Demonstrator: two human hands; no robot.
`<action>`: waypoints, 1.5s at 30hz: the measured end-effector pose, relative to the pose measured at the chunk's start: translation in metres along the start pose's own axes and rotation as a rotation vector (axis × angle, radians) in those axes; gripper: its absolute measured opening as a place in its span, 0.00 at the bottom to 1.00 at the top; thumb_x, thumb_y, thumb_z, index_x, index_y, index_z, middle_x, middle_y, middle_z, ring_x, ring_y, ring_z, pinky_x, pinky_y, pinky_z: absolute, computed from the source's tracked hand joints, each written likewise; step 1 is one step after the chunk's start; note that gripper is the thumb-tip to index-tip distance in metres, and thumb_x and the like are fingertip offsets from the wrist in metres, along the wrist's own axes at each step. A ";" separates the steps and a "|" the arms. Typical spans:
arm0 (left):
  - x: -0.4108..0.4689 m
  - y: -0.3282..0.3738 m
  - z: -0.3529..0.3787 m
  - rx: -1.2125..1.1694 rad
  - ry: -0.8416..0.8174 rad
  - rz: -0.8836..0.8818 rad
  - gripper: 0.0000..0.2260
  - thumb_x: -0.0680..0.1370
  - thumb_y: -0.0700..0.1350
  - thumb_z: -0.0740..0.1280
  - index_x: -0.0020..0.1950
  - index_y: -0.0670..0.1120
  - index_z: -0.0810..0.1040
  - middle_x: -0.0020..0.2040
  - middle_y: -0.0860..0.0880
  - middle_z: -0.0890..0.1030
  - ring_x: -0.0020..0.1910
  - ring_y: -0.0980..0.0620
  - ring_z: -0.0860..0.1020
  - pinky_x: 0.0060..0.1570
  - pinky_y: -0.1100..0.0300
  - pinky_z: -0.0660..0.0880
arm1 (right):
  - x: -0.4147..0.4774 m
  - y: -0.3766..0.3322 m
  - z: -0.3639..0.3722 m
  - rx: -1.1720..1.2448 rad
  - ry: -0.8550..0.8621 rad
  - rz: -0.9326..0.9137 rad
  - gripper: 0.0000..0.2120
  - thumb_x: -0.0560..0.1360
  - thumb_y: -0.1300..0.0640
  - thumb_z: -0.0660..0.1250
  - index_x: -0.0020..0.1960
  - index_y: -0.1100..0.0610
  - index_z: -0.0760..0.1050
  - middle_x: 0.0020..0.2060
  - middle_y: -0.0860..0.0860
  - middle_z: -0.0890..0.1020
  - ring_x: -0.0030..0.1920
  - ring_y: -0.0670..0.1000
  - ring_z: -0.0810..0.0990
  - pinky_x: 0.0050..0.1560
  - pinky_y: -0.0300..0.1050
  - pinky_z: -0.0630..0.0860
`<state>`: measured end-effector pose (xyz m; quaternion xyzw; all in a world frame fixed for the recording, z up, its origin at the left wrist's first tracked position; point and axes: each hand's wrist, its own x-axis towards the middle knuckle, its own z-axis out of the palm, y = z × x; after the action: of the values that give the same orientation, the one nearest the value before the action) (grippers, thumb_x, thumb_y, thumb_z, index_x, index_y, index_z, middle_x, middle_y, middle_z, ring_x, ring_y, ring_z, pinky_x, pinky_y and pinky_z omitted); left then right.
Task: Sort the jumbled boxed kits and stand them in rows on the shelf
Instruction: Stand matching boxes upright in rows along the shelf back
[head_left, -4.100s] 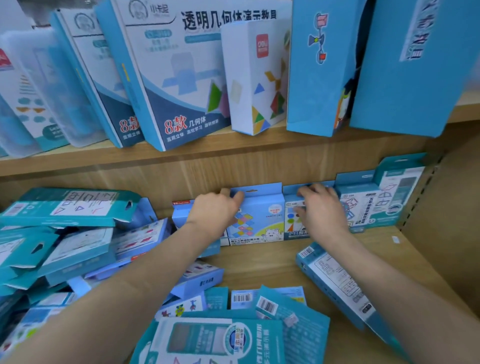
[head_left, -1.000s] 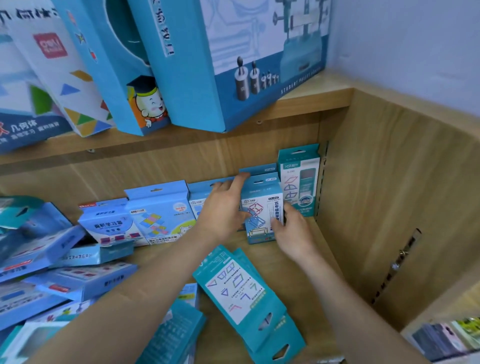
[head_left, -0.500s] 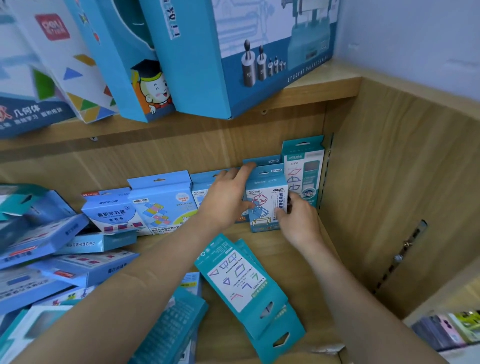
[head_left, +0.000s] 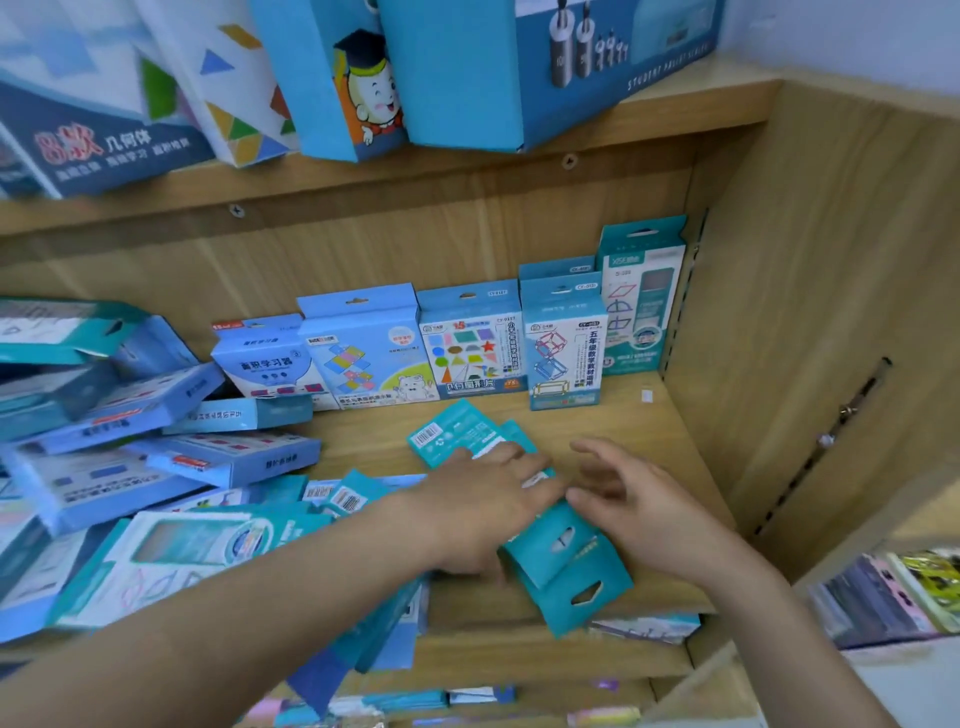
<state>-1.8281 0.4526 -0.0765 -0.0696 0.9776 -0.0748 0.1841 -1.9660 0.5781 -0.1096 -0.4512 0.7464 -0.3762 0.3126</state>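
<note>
The shelf (head_left: 649, 441) carries a standing row of kits (head_left: 467, 348) beyond both grips and a jumbled heap (head_left: 156, 441) to their left. The stacked teal kits (head_left: 561, 561) lie under the left grip (head_left: 483, 504), which rests flat-fingered on them. They look like light, stiff, slick card, best pinched by the long edges. The right grip (head_left: 644, 504) hovers released just beside them.

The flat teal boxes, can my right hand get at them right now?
Probably yes: the right hand is open beside the teal boxes, whose tab end lies bare; the left hand covers only their middle.

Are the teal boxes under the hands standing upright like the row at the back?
No, the teal boxes lie flat on the shelf, with the left hand resting on top of them.
</note>
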 end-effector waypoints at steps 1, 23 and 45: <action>0.002 0.000 0.004 0.047 0.057 -0.004 0.41 0.67 0.49 0.75 0.73 0.52 0.54 0.71 0.48 0.60 0.68 0.44 0.61 0.54 0.43 0.73 | -0.004 0.002 0.003 0.034 -0.021 0.000 0.24 0.75 0.51 0.68 0.69 0.45 0.66 0.62 0.49 0.75 0.58 0.44 0.76 0.60 0.41 0.72; -0.064 -0.095 -0.010 -1.719 0.771 -0.713 0.07 0.77 0.40 0.67 0.54 0.43 0.79 0.50 0.46 0.84 0.51 0.47 0.82 0.57 0.49 0.77 | -0.042 -0.006 0.038 -0.657 -0.141 -0.083 0.43 0.64 0.40 0.68 0.73 0.37 0.50 0.75 0.39 0.43 0.71 0.52 0.59 0.66 0.49 0.63; -0.048 -0.071 -0.025 0.038 0.814 -0.332 0.15 0.72 0.44 0.71 0.59 0.48 0.78 0.66 0.41 0.72 0.61 0.37 0.70 0.52 0.41 0.74 | 0.000 -0.069 -0.056 0.021 0.491 -0.142 0.04 0.76 0.53 0.67 0.47 0.52 0.80 0.41 0.50 0.83 0.37 0.48 0.82 0.28 0.47 0.79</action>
<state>-1.7858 0.3938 -0.0243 -0.1871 0.9445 -0.1429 -0.2293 -1.9806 0.5722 -0.0219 -0.3941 0.7626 -0.5032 0.0994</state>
